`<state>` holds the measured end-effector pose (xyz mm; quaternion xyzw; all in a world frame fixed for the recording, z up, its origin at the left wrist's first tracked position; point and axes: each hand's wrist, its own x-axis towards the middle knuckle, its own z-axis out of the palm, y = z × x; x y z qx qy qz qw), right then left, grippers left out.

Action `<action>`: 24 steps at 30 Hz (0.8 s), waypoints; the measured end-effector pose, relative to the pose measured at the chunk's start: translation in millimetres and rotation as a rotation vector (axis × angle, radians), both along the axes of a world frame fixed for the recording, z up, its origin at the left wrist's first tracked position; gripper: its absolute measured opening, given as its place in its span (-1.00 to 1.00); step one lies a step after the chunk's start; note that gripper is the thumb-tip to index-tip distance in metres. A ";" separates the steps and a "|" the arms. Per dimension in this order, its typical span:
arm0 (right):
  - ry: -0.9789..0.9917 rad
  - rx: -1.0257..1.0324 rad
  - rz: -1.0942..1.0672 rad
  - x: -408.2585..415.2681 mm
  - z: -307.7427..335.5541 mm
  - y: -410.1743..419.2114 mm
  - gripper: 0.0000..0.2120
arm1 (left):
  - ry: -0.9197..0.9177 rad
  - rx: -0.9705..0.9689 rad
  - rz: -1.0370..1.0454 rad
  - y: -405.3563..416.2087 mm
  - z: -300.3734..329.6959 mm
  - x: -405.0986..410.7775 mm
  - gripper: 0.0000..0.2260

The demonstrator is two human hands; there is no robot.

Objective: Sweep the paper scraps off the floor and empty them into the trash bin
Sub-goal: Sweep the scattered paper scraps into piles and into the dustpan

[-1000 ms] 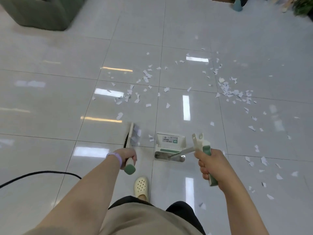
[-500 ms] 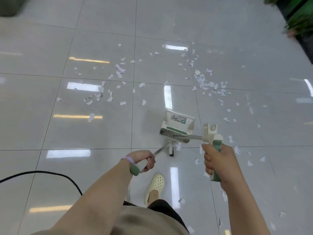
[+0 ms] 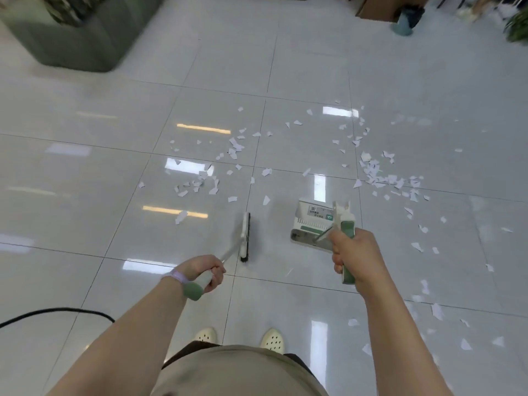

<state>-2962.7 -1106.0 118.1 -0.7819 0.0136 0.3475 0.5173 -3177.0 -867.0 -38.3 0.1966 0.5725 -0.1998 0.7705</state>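
Glossy tiled floor (image 3: 85,178), jagged paper scraps (image 3: 377,175)

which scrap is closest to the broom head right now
The lone scrap just beyond the broom head, toward the dustpan. The small one to its left lies a little farther off; the clusters lie farther out.

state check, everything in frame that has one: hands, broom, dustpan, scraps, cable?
left hand: grips the broom handle
right hand: grips the dustpan handle
broom: head down at the floor, blurred, no scraps against it
dustpan: on or just above the floor, mouth away from the person, looks empty
paper scraps: scattered loose on the tiles, none collected
black cable: lying slack on the floor
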 end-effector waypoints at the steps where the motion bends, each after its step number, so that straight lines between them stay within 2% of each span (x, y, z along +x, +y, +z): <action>1: -0.001 -0.007 0.020 2.6 -5.7 5.6 -0.75 | 0.020 0.059 0.053 5.8 4.1 -3.6 -0.81; 9: 0.037 0.006 0.199 3.8 -38.3 55.6 -0.86 | 0.147 0.325 0.244 51.9 21.0 -46.4 -0.92; 13: 0.050 -0.018 0.314 -4.7 -53.4 84.5 -0.77 | 0.176 0.348 0.335 83.9 37.3 -70.4 -0.89; 16: 0.051 -0.033 0.400 -14.8 -64.0 110.7 -0.81 | 0.184 0.310 0.421 109.8 44.5 -88.8 -0.85; 19: 0.059 -0.043 0.457 -23.3 -69.9 135.2 -0.90 | 0.242 0.365 0.349 138.3 34.1 -99.0 -0.88; 21: 0.063 -0.063 0.470 -26.1 -73.2 154.3 -0.89 | 0.268 0.386 0.285 159.2 24.2 -98.6 -0.92; 24: 0.082 -0.085 0.461 -26.4 -76.9 187.3 -0.86 | 0.269 0.392 0.311 195.4 3.2 -89.5 -0.91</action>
